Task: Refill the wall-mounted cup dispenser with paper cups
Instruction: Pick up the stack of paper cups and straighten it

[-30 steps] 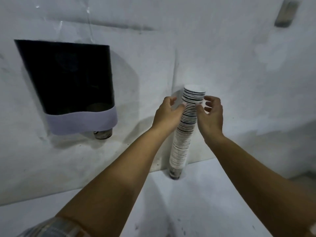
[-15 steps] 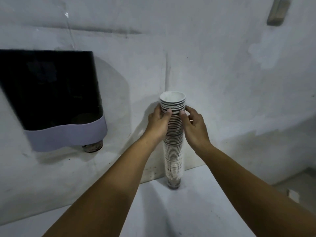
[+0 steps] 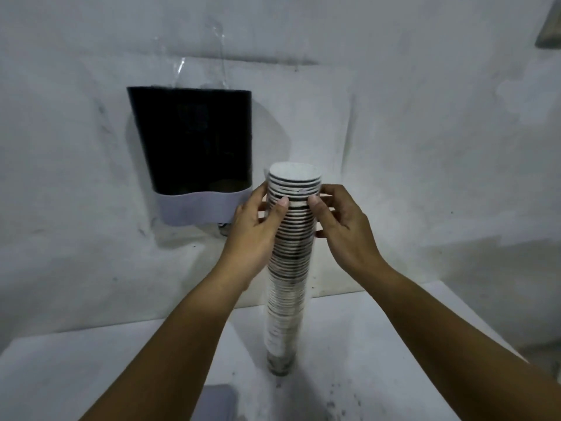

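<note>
A tall stack of paper cups (image 3: 287, 287) stands upright on the white counter (image 3: 379, 360), its open top at about chest height. My left hand (image 3: 258, 229) holds the upper cups from the left, thumb on the front. On the right side my right hand (image 3: 340, 226) grips the same upper cups, thumb pressing the front. The wall-mounted cup dispenser (image 3: 194, 153) hangs to the left of the stack: a dark translucent body with a pale grey band at the bottom. Its lower outlet is mostly hidden behind my left hand.
A white wall (image 3: 425, 147) rises directly behind the counter. A grey object (image 3: 218, 402) lies at the counter's near edge between my arms. A small fixture (image 3: 548, 28) sits on the wall at the top right. Dark specks dot the counter near the stack.
The view has swung left, so the dispenser now sits nearer the middle. Both hands stay closed around the top of the cup stack, which looks more upright than a second ago.
</note>
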